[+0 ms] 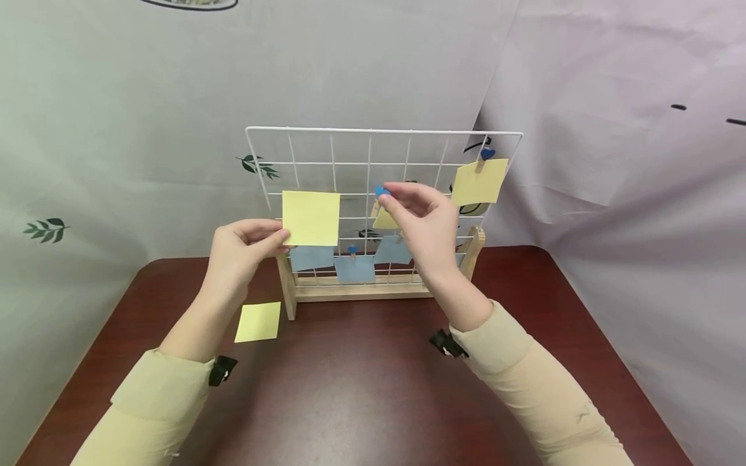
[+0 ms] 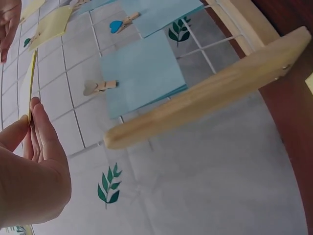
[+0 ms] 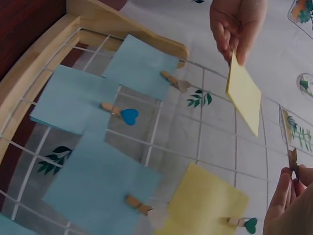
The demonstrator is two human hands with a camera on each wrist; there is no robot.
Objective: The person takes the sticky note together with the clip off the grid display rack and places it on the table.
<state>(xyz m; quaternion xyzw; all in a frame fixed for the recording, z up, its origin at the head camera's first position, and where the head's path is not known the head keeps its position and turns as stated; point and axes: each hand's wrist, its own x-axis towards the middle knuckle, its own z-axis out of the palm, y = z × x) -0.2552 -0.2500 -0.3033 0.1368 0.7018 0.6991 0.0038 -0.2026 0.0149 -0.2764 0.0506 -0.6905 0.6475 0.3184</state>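
Above the dark red table [image 1: 361, 375], the head view shows the left hand [image 1: 241, 249] pinching a yellow sticky note [image 1: 311, 218] by its edge against the white wire grid [image 1: 384, 145], while the right hand [image 1: 422, 217] pinches a blue-heart clothespin [image 1: 381, 191] at the grid's middle. From the left wrist, thumb and fingers [image 2: 41, 132] clamp the note's edge [image 2: 30, 83]. From the right wrist, fingertips [image 3: 283, 196] squeeze the wooden clip [image 3: 293, 159]; blue notes [image 3: 73, 98] hang pegged below.

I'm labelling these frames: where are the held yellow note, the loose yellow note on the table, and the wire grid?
held yellow note [image 1: 311, 218], head view, centre of sheet
loose yellow note [image 1: 259, 321], head view, centre
wire grid [image 1: 384, 131], head view, top rail
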